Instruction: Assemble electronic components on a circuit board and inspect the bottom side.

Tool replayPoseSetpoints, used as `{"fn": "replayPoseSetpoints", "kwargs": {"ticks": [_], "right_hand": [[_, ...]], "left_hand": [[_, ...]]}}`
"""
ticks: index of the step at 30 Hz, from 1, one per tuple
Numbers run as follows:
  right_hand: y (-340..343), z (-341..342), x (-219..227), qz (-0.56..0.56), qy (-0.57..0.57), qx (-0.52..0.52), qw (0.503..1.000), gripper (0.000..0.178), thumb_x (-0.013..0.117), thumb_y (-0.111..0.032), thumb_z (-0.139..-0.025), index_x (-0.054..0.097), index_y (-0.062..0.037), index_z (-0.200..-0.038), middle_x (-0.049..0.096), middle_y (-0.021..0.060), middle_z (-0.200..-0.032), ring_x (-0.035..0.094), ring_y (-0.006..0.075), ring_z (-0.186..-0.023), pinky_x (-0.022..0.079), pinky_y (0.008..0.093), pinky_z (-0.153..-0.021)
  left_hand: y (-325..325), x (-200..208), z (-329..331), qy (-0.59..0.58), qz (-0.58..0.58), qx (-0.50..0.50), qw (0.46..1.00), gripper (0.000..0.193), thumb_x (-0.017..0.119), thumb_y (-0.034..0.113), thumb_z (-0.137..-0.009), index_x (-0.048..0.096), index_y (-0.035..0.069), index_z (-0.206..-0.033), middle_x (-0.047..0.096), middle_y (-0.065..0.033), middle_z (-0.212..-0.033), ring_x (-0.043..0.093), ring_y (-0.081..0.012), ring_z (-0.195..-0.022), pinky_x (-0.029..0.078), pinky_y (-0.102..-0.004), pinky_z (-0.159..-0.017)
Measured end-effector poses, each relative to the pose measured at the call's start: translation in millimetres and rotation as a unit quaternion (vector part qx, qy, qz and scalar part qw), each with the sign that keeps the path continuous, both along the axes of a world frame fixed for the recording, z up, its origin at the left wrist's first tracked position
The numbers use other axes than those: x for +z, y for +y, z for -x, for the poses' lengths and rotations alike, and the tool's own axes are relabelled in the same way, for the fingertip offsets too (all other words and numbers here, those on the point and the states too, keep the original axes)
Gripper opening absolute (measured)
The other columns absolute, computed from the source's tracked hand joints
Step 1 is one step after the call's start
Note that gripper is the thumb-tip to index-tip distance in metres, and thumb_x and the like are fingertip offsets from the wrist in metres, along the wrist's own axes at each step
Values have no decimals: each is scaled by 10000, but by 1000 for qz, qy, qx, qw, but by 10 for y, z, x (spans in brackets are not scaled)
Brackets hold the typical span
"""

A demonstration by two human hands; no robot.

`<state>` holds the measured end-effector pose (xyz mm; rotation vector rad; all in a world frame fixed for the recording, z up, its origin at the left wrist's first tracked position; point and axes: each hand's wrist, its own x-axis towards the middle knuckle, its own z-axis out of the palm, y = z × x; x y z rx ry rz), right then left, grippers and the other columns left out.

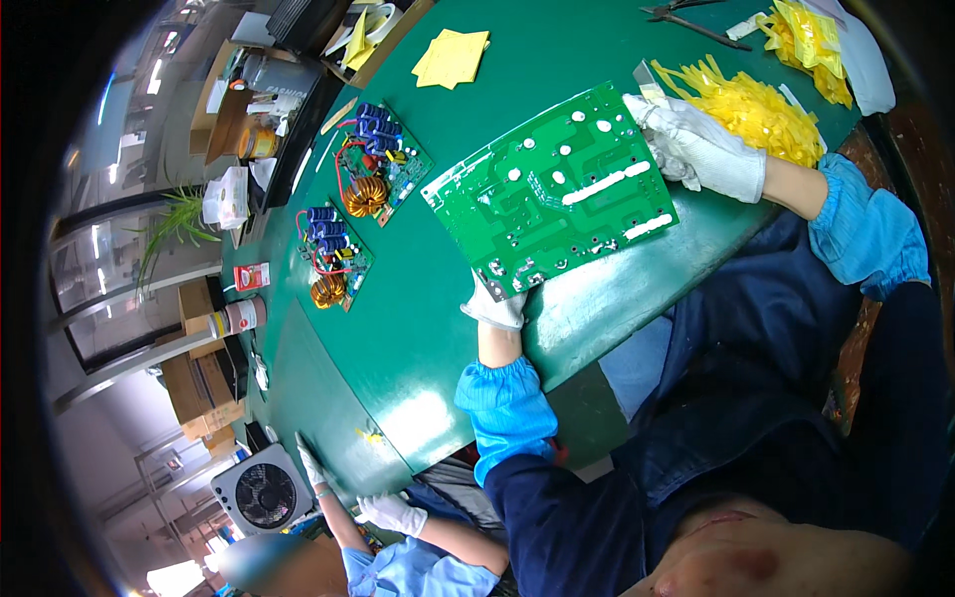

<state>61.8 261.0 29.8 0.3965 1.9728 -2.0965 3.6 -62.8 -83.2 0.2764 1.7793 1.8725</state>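
Observation:
A large green circuit board is held up over the table, its solder side facing me, with white blobs and strips on it. My left hand, in a white glove, grips its lower left corner; most of those fingers are hidden behind the board. At the right edge my right hand, also gloved, is closed on the board with the fingers curled. A grey metal piece shows just above the right hand; whether it belongs to the board I cannot tell. Beyond that hand lies a pile of yellow tape strips.
Two populated circuit boards with copper coils lie to the left on the green table. Yellow paper sheets and pliers lie farther back. At lower left are a co-worker's gloved hands and a fan.

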Motion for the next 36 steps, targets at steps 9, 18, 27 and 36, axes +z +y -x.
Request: {"fn": "replayPoseSetpoints", "kwargs": {"ticks": [9, 18, 27, 36], "right_hand": [[71, -38, -80, 17, 69, 10, 997, 404, 433, -509, -866, 421, -108, -822, 389, -40, -557, 327, 23, -403, 274, 184, -322], [141, -24, -183, 29, 81, 28, 996, 395, 433, -501, -864, 420, -109, -812, 394, -30, -557, 327, 34, -403, 286, 186, -333], [98, -46, -98, 19, 94, 41, 995, 428, 408, -527, -862, 407, -100, -828, 401, -33, -609, 344, 32, -442, 295, 182, -345], [63, 7, -93, 20, 91, 60, 994, 367, 368, -519, -883, 401, -153, -891, 393, -53, -604, 338, 19, -447, 288, 163, -355]], "left_hand": [[234, 369, -144, 413, 353, -41, 839, 217, 581, 85, -777, 599, 24, -985, 626, -113, -972, 609, -246, -846, 491, -338, -709], [144, 172, -164, 222, 222, -22, 949, 233, 541, 49, -802, 573, 17, -1031, 616, -113, -1000, 605, -216, -890, 509, -327, -734], [-68, -263, -130, -78, -65, 99, 990, 236, 499, 38, -817, 572, 18, -1040, 615, -112, -1005, 597, -230, -908, 501, -351, -766], [-217, -387, -65, -16, -67, 20, 997, 290, 411, 88, -879, 472, 14, -1153, 550, -159, -1100, 574, -270, -946, 500, -406, -789]]}}
